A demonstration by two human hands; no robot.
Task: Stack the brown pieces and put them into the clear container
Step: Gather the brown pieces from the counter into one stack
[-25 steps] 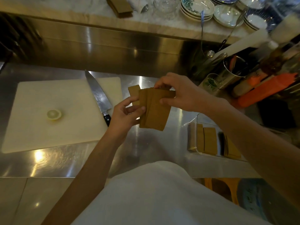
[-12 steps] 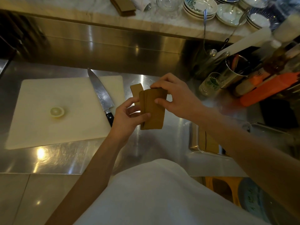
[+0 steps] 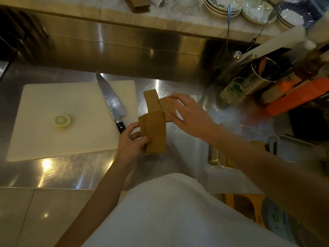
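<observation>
My left hand (image 3: 130, 141) grips a stack of brown pieces (image 3: 154, 134) by its left edge, above the steel counter. Just behind the stack, my right hand (image 3: 188, 114) lies over a loose brown piece (image 3: 166, 108) on the counter, thumb and fingers on its edges. Another loose brown piece (image 3: 151, 100) lies flat beside it, to the left. The clear container (image 3: 242, 129) stands at the right, partly hidden by my right forearm; brown pieces (image 3: 258, 144) stand inside it.
A white cutting board (image 3: 44, 132) with a lemon slice (image 3: 62, 120) and a chef's knife (image 3: 111, 102) lies to the left. At the right back stand a glass (image 3: 233, 90), a metal utensil cup (image 3: 263, 75) and bottles. Bowls (image 3: 222, 4) and more brown pieces (image 3: 138, 3) sit on the raised shelf.
My right hand let go of the stack and moved back down onto a loose piece on the counter. My left hand lowered the stack slightly and holds it alone.
</observation>
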